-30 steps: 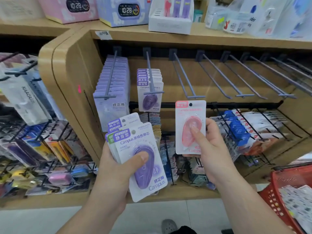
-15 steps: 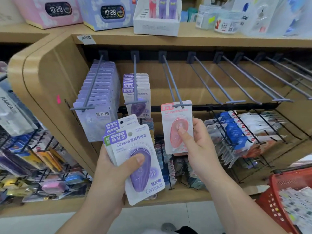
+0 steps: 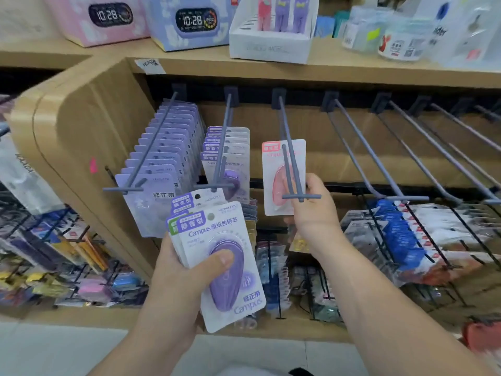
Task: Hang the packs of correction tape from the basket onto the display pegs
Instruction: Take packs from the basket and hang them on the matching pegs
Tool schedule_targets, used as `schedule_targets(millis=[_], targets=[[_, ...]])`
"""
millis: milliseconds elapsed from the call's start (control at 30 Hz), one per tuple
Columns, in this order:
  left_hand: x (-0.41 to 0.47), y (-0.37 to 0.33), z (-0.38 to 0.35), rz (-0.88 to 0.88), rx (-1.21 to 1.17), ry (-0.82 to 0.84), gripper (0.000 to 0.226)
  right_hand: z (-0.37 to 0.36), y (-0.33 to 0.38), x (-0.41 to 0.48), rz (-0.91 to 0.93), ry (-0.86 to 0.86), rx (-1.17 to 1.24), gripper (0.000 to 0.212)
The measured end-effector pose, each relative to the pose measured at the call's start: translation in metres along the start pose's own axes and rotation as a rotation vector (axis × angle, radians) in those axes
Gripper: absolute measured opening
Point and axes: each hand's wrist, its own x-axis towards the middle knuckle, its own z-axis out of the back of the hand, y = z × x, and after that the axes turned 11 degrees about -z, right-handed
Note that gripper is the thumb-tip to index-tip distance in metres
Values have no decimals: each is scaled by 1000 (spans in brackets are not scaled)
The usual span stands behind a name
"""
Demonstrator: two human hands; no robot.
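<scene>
Right hand (image 3: 311, 210) is pinching the lower right edge of a pink pack (image 3: 282, 183), fingers curled onto it. The pack hangs upright on the third peg (image 3: 292, 158), behind the front crossbar, and the rods run down across its face. Its hang hole is hidden, so it looks threaded but that can't be confirmed. Left hand (image 3: 179, 270) grips a fanned stack of purple packs (image 3: 225, 264), held low and left of the pink one. The thumb is pressed on the front blister and the fingers are wrapped behind. First peg (image 3: 150, 142) carries a full row of lavender packs (image 3: 151, 202). Second peg (image 3: 223, 137) carries a shorter row of purple-label packs (image 3: 235, 147). More pegs (image 3: 406, 198) run off to the right. A corner of the red basket (image 3: 482, 335) shows at the lower right, blurred. Clock boxes (image 3: 187, 23) sit on the top shelf (image 3: 339, 69).
</scene>
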Motion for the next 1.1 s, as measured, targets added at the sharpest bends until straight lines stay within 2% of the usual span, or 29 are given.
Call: schedule_targets(millis=[233,333,400,467,500,567,633,667,767,833,1100], targets=[[5,-4,-1,-16,-10,0,77,-1,-1,27,-39,26,-70,18],[5,-5,2,-1,-25,19,80,2,-17,18,-60,-97,-125,34],[4,-6,3,11,-35,31,77,7,-21,-4,-47,-134,-52,26],[3,-5,4,31,-38,57,70,12,-17,-33,-36,-25,-1,12],[2,-5,4,42,-39,64,66,15,-12,-49,-25,81,7,13],[2,-5,4,58,-24,65,62,15,0,-81,0,346,23,19],[-1,-6,3,53,-1,71,66,7,9,-106,9,523,31,37],[-2,-7,4,44,6,75,66,1,9,-113,14,545,15,39],[-7,-10,7,46,6,77,62,-13,7,-127,4,470,-1,28],[-11,-14,13,62,7,84,67,-18,4,-134,-27,476,48,24],[-27,-20,45,180,-82,56,62,-35,1,-151,-122,462,295,37]])
